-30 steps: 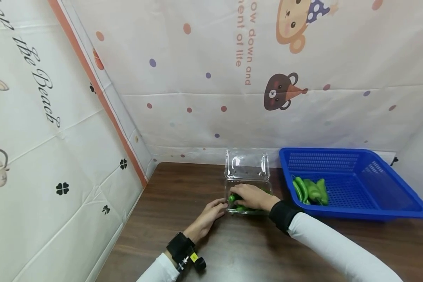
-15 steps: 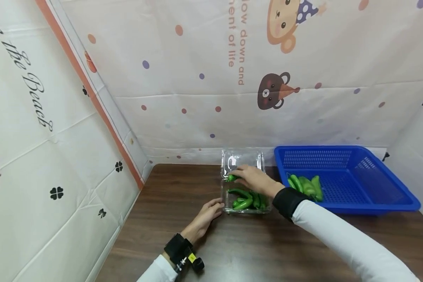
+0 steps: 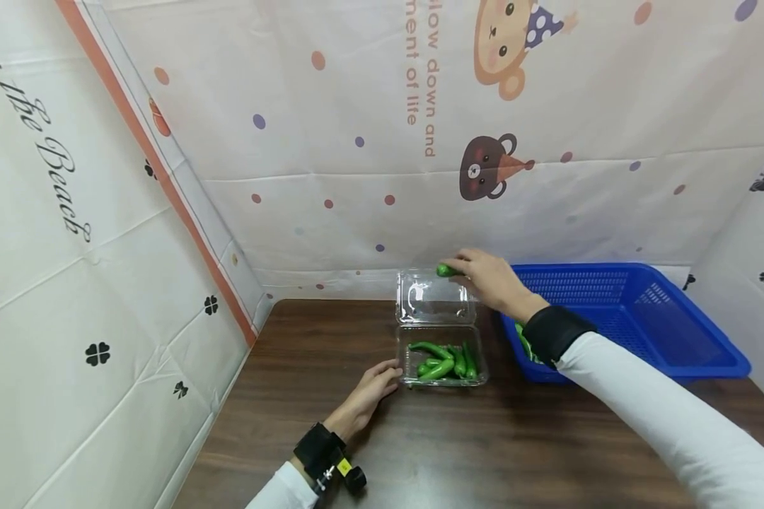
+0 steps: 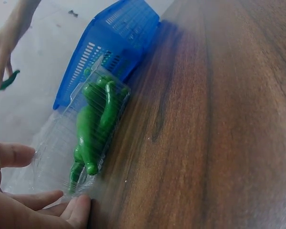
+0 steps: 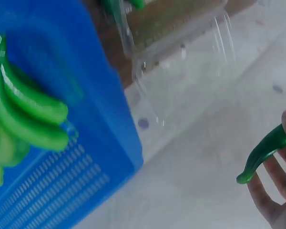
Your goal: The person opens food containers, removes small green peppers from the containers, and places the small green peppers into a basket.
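Note:
My right hand pinches a dark green chili pepper between thumb and fingers. It is raised in front of the back wall, above the lid of a clear plastic clamshell container. The container stands with its lid tipped back, and several green peppers lie inside it. My left hand rests at the container's left front corner. In the left wrist view its thumb and fingertips touch the clear side wall, fingers mostly straight.
A blue plastic basket stands to the right of the container on the brown wooden table. Several light green peppers lie in its left end, partly behind my right arm in the head view. Printed cloth walls close off the back and sides.
My right hand has come up out of the container with the chili pepper, then moved back and to the right over the lid. My left hand has stayed at the container's corner.

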`<state>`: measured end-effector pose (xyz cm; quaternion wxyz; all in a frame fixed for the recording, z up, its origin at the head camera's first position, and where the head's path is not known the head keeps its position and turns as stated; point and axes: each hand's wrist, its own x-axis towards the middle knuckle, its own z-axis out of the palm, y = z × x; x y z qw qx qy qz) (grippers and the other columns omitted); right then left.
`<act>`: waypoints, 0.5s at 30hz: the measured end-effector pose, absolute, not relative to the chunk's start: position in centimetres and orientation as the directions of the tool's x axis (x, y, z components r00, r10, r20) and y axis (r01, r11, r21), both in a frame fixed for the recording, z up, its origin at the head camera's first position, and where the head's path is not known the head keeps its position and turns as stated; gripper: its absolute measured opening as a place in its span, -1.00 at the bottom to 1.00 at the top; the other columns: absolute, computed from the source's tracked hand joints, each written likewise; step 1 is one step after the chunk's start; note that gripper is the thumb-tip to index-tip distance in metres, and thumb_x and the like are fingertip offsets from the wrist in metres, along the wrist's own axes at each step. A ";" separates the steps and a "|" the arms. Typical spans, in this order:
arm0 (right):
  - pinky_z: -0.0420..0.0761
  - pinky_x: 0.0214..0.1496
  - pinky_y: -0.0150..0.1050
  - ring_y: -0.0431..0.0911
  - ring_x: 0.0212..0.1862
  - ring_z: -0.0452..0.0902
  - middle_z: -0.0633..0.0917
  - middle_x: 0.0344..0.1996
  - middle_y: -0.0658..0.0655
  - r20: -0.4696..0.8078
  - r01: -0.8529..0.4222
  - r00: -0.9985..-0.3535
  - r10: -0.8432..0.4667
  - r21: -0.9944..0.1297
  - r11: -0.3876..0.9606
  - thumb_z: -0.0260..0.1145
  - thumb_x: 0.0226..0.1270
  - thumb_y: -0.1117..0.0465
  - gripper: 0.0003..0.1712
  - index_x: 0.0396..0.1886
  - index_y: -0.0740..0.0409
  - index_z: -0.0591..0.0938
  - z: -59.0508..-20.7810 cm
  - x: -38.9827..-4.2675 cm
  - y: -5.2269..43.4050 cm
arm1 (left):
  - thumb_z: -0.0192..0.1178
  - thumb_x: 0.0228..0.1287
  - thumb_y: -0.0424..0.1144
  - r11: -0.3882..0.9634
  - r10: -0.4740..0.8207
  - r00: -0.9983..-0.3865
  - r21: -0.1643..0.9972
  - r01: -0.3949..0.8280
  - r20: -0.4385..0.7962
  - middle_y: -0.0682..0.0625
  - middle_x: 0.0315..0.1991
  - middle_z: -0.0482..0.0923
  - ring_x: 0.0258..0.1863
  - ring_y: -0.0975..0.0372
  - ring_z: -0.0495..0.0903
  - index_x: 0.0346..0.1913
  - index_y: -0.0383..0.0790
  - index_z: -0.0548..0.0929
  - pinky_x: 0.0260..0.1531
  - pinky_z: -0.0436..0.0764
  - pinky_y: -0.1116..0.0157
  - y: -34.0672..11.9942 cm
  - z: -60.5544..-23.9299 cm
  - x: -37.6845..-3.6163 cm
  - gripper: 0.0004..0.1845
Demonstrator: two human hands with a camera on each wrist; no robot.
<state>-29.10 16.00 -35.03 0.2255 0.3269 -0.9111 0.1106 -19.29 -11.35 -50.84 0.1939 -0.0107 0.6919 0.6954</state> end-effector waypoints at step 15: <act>0.71 -0.14 0.30 0.36 -0.08 0.68 0.68 -0.05 0.51 0.492 -0.332 -0.858 -0.149 -0.310 0.891 0.32 0.48 0.21 -0.59 0.16 0.42 0.61 -31.0 -29.4 22.6 | 0.10 0.50 -0.16 0.022 0.256 -0.926 0.959 -0.283 -0.279 -0.39 0.54 0.14 0.55 -0.21 0.17 0.48 -0.45 0.31 0.52 0.40 -0.06 -11.4 -50.9 -19.5 -0.37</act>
